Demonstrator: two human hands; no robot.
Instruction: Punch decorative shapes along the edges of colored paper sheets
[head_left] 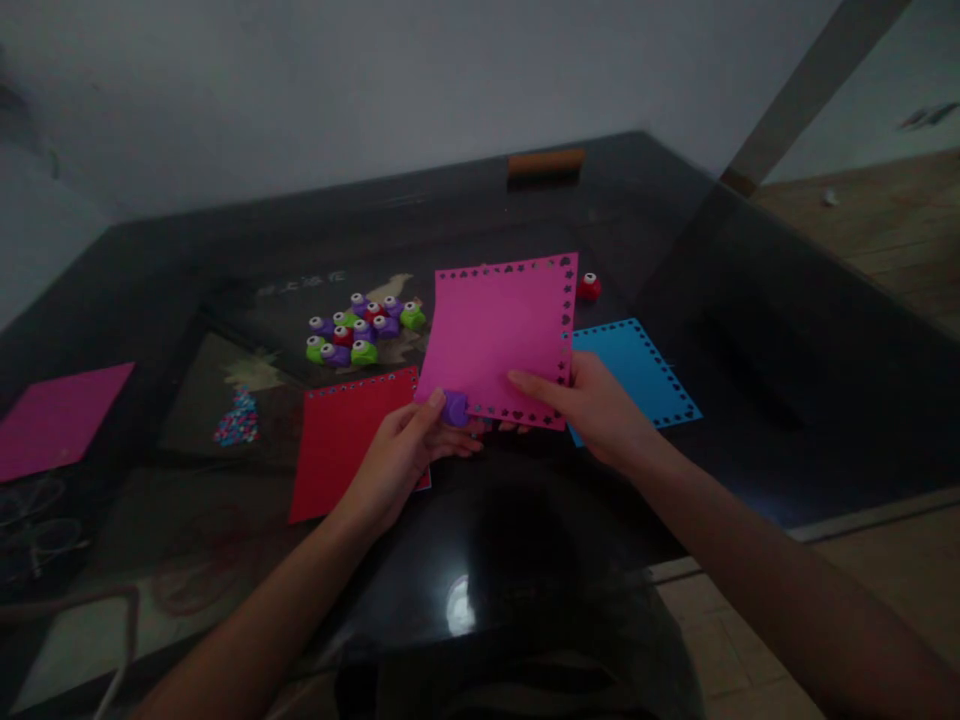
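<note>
A pink paper sheet (499, 335) is held above the table, with small shapes punched along its top, right and part of its bottom edge. My right hand (600, 405) pinches its lower right side, thumb on top. At the sheet's lower left corner, my left hand (409, 450) is closed around a purple craft punch (454, 408), which sits over the paper's edge. Beneath lie a red sheet (345, 440) with a punched top edge and a blue sheet (637, 370) with punched borders, each partly covered.
Several purple, green and red craft punches (364, 330) cluster behind the red sheet. One red punch (589, 287) stands apart at the right. Punched-out confetti (238, 418) and another pink sheet (67, 420) lie left. An orange-brown roll (546, 164) rests near the dark table's (300, 235) back edge.
</note>
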